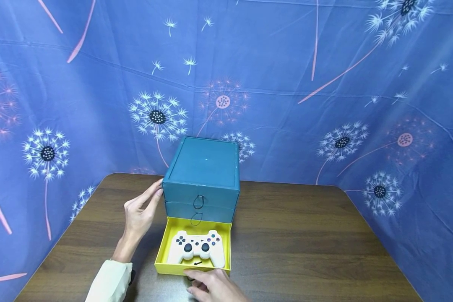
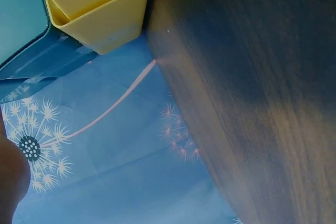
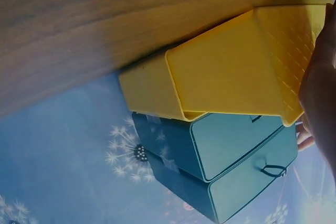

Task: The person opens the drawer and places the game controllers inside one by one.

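A stack of drawer boxes stands on the table, with two teal boxes (image 1: 201, 163) above a yellow one. The yellow drawer (image 1: 167, 269) is pulled out at the bottom, and a white game controller (image 1: 196, 248) lies inside it, sticks up. My left hand (image 1: 137, 216) rests its fingertips on the left side of the upper teal box. At the drawer's front, my right hand (image 1: 217, 286) has its index finger along the front wall and its thumb below, around a small dark loop pull (image 1: 190, 278). In the right wrist view the yellow drawer (image 3: 226, 72) juts out from beneath the teal boxes (image 3: 247, 145).
Black loop pulls (image 1: 198, 202) hang on the teal fronts. The brown wooden table (image 1: 305, 243) extends to both sides of the stack. Behind it hangs a blue cloth (image 1: 279, 54) with a dandelion print.
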Available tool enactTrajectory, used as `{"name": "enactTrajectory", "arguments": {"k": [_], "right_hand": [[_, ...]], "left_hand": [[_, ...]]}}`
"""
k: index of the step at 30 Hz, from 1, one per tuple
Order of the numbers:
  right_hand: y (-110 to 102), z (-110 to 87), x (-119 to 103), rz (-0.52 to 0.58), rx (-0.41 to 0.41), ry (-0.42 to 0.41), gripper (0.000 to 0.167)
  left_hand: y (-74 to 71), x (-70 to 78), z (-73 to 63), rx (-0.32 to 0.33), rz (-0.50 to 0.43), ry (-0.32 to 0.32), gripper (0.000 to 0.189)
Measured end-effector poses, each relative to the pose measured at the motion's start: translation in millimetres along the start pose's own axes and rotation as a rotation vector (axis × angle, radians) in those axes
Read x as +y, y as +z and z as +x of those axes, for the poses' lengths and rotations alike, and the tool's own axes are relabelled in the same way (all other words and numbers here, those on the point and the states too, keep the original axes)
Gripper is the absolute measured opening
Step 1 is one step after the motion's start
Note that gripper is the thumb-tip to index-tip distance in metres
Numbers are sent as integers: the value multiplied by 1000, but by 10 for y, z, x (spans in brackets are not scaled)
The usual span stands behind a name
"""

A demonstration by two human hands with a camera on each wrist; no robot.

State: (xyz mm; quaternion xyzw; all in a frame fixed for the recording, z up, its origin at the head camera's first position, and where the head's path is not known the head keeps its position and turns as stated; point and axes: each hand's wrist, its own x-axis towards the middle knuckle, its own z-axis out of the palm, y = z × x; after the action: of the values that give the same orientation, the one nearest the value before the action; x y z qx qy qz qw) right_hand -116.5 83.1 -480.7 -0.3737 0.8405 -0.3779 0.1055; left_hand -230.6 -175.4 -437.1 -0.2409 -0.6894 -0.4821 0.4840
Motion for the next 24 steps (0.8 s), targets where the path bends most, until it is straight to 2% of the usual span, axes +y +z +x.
{"name": "enactTrajectory", "arguments": {"k": [2, 6, 13, 15, 24], "right_hand": [[2, 10, -2, 30, -19, 41, 34], [7, 32, 8, 23, -44, 74, 33], [28, 40, 49, -115, 2, -32, 27], [28, 41, 53, -124, 10, -48, 26], [-1, 86, 50, -86, 29, -12, 23]], "left_hand": [[1, 1, 1, -1, -2, 0, 47], [1, 6, 2, -1, -3, 0, 47], [2, 11, -2, 2, 3, -4, 47], [0, 11, -3, 1, 3, -5, 47], [-5, 11, -7, -8, 2, -12, 48]]}}
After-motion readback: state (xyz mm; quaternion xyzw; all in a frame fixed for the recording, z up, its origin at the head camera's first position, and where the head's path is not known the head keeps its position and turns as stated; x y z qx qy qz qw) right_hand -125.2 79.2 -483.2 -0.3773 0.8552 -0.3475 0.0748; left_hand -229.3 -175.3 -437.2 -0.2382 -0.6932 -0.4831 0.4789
